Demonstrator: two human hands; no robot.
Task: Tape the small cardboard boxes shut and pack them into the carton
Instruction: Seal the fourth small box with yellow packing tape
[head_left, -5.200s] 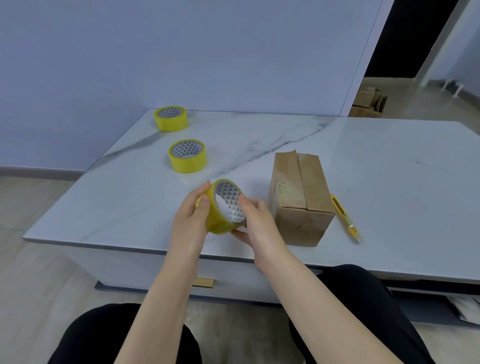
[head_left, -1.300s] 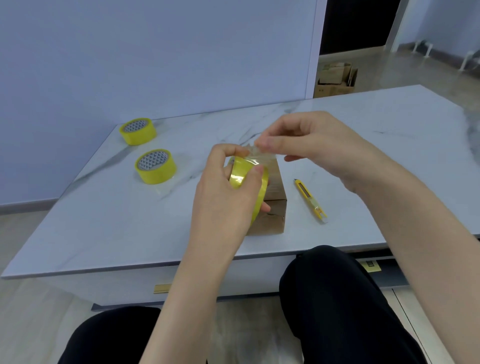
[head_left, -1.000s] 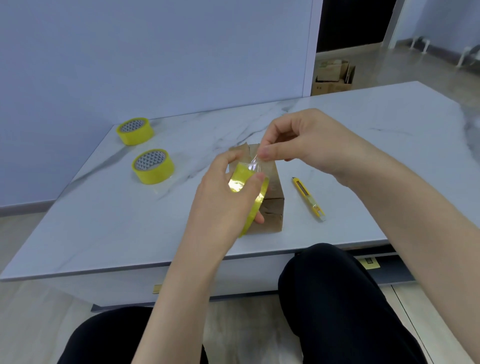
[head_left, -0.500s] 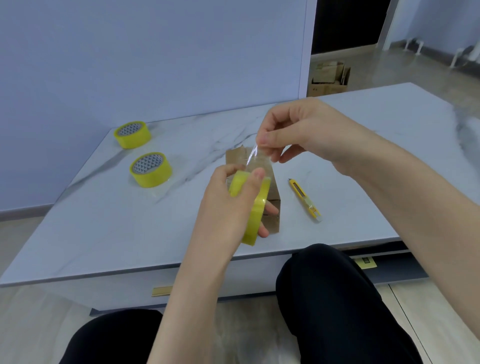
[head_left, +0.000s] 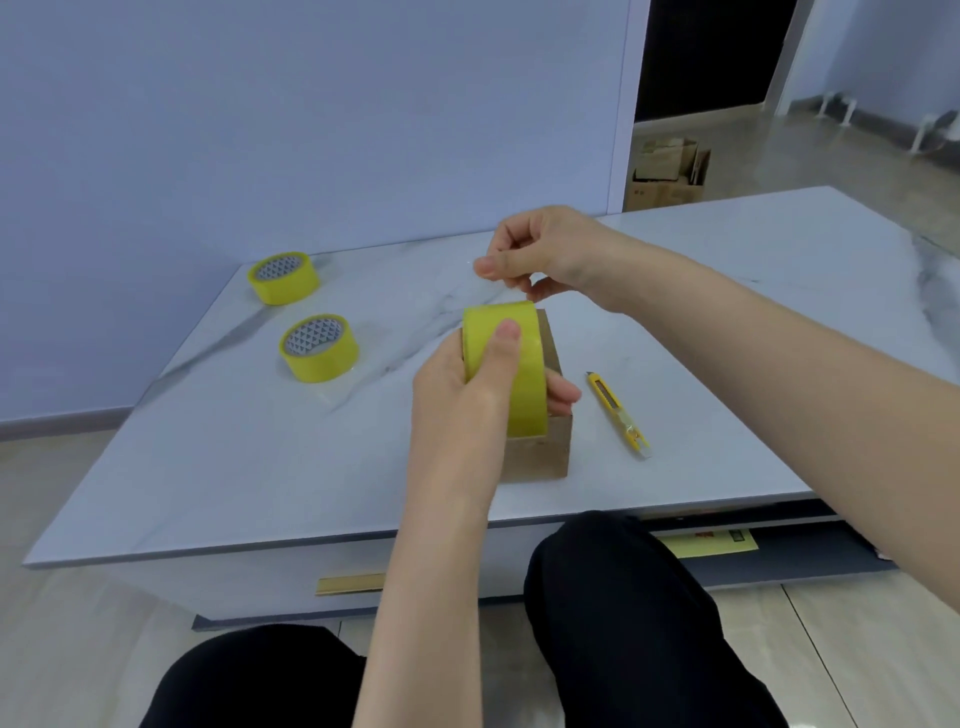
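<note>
Altogether three rolls of yellow tape show, plus one small cardboard box, one yellow knife and a white marble-patterned table (head_left: 727, 322).

The left hand (head_left: 462, 395) grips the held roll (head_left: 519, 374) on edge, with the thumb pressed on the yellow outer face and the fingers curled round the far side. This roll sits in front of the small box (head_left: 545, 452), which stands on the table near its front edge and is mostly hidden behind the hand. I cannot tell whether its flaps are closed.

The right hand (head_left: 540, 249) hovers just above and behind the held roll. Its thumb and forefinger are pinched together and the other fingers are curled. They seem to pinch a clear strip (head_left: 491, 290) drawn up from the roll, though the strip is nearly invisible against the tabletop.

The near roll (head_left: 319, 347) and the far roll (head_left: 284, 278) lie flat on the left of the table, well apart from the box, each showing a grey triangle pattern inside its core. The knife (head_left: 618, 410) lies just right of the box.

A few brown boxes (head_left: 667, 174) stand on the floor by the dark doorway. Their markings are too small to read, as is the print on a yellow slip (head_left: 711, 545) under the table edge.
</note>
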